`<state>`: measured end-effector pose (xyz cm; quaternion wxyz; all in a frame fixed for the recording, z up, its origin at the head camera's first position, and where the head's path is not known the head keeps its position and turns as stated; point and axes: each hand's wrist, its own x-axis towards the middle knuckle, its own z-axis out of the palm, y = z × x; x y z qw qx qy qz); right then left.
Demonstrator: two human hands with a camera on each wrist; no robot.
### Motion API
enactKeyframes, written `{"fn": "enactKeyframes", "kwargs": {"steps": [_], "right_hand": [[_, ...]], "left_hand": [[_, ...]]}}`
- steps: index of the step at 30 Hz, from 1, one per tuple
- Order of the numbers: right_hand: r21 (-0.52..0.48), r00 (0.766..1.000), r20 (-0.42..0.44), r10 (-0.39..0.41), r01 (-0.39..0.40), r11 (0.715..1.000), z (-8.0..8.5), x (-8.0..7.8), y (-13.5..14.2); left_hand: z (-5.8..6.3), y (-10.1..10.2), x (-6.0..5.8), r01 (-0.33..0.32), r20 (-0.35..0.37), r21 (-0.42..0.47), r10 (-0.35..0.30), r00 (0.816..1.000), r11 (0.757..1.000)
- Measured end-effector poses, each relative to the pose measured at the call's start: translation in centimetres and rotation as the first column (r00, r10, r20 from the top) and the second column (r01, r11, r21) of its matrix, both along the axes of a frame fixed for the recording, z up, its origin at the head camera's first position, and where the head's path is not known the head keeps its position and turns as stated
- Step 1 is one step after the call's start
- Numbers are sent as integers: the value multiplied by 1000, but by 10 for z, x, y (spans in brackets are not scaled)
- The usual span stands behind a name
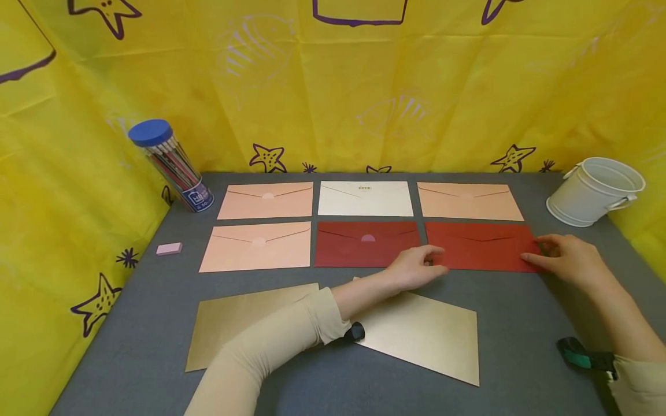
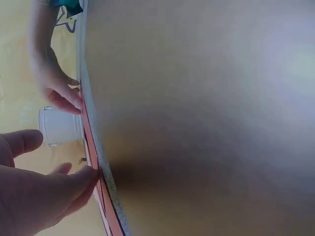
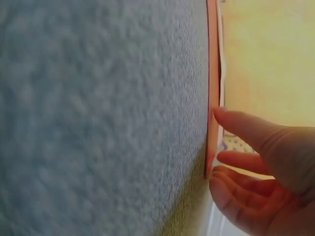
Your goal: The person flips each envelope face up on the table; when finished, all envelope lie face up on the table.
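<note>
A bright red envelope lies flat on the grey table, at the right end of the nearer row. My left hand reaches over to its left side, fingertips on or just above the paper. At its right edge is my right hand; the thumb rests on the envelope and the other fingers are by the corner. To the left lie a dark red envelope and a peach envelope. The left wrist view shows the left hand low beside the red strip of the envelope.
Behind lie a peach envelope, a white envelope and another peach envelope. Two gold envelopes lie in front, partly under the left arm. A pencil tub, an eraser and a white bucket stand around.
</note>
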<state>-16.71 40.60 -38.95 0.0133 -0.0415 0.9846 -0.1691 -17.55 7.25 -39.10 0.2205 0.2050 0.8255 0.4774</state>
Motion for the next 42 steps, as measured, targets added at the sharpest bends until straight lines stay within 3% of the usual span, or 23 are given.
{"fn": "enactKeyframes", "kwargs": {"steps": [3, 5, 9, 12, 14, 16, 19, 25, 29, 33, 36, 40, 42], "right_hand": [[19, 999, -45, 23, -22, 1000, 0, 2, -7], [28, 997, -60, 42, -41, 999, 1, 4, -14], [35, 988, -111, 105, -102, 994, -1, 8, -32], [23, 969, -171, 177, -176, 984, -2, 11, -51], [5, 957, -191, 219, -222, 975, -1, 16, -67], [-6, 946, -190, 261, -267, 964, 1, 21, -82], [-20, 936, -158, 314, -321, 947, 3, 30, -106], [-33, 888, -111, 447, -453, 891, 1, 43, -147], [-28, 843, -90, 530, -534, 845, -1, 51, -168], [-18, 779, -98, 619, -623, 782, -2, 57, -188], [-15, 728, -99, 679, -683, 730, -5, 60, -201], [-11, 671, -73, 738, -740, 672, -9, 62, -217], [-10, 646, -57, 761, -763, 647, -9, 62, -226]], "left_hand": [[-2, -9, 4, 121, -81, -45, -124, 989, 992], [-2, -16, 9, 209, -159, -101, -223, 962, 973], [-1, -31, 20, 352, -293, -241, -414, 862, 904], [-1, -46, 28, 435, -307, -335, -534, 788, 836], [0, -57, 33, 473, -281, -389, -591, 757, 791], [-1, -69, 36, 497, -251, -428, -628, 737, 755], [0, -87, 42, 510, -227, -469, -656, 719, 721], [3, -122, 52, 481, -250, -547, -683, 687, 685], [5, -145, 59, 440, -255, -599, -680, 688, 669], [6, -168, 65, 387, -260, -624, -648, 716, 679], [7, -186, 68, 354, -246, -605, -591, 768, 713], [9, -214, 75, 308, -212, -539, -480, 851, 784], [10, -230, 78, 283, -196, -503, -427, 883, 817]]}}
